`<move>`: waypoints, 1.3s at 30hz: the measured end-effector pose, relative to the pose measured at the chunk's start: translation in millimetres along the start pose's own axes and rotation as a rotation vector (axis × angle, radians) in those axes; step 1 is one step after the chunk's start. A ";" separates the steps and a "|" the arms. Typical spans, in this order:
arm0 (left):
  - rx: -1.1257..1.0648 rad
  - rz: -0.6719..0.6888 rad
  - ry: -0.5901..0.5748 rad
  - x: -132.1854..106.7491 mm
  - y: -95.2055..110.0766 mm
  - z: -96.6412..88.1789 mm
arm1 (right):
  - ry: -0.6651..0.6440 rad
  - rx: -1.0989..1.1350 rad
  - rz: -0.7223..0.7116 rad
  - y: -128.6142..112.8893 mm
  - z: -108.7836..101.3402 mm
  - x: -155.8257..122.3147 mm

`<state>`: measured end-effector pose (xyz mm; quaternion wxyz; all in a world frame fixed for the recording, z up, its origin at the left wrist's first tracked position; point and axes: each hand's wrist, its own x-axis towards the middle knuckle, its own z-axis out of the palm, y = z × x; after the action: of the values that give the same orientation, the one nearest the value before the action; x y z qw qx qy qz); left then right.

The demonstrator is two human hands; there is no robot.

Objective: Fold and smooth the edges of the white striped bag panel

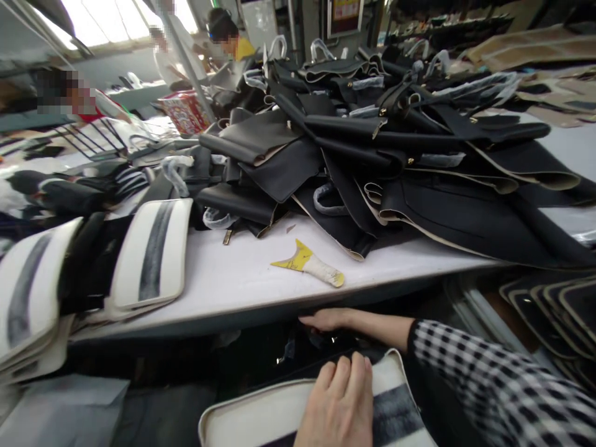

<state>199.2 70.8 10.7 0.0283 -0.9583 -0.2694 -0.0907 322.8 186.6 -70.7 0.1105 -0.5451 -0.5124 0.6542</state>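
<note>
White material, with a raised pale rim and a dark, streaky band [395, 408], is seen in the panel [254, 413] at the bottom of the view, just below the table's front edge; its lower part is cut off by the frame. Part of it is covered by the left hand [338, 400], whose fingers are held close together and bent at the panel's upper edge. Since the thumb and fingertips are hidden, it cannot be told whether the panel is gripped or merely pressed. The right hand [328, 320] is extended just under the front of the table [223, 273]; its fingers are partly lost in shadow, and neither their spread nor anything held can be made out. Its arm is covered by a checked sleeve [484, 366] in black and white.

On the tabletop a yellow, fork-ended piece [307, 264] is laid flat, its narrow end wrapped in whitish material. To the left, similar banded panels [151, 254] are stacked, the outermost cut off by the frame. Farther back, smooth black leather-like pieces [288, 171] are heaped and folded, pale raw edges exposed, with looped handles [328, 200] wrapped in cloudy plastic. Beyond them, people are partly hidden and blurred.
</note>
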 end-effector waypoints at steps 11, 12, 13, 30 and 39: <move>-0.426 -0.202 -0.109 -19.6 2.9 -40.0 | 0.146 -0.206 -0.103 -39.9 39.7 -65.0; -0.473 -0.259 -0.077 -26.0 -1.4 -44.8 | 0.177 -0.242 -0.137 -38.8 41.4 -65.6; -0.503 -0.322 -0.047 -33.0 -6.9 -49.2 | 0.202 -0.279 -0.171 -38.7 42.6 -66.0; -0.585 -0.676 -0.101 -84.9 -73.4 -58.8 | 0.295 -0.911 -0.226 -53.8 62.0 -78.7; -0.656 -0.741 -0.182 -93.5 -93.7 -64.6 | 0.212 -1.011 -0.210 -58.3 65.7 -79.5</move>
<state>61.7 96.4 56.9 -0.3321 -0.7607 -0.5503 -0.0906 274.7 120.9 15.3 -0.0504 -0.5393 -0.8019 0.2521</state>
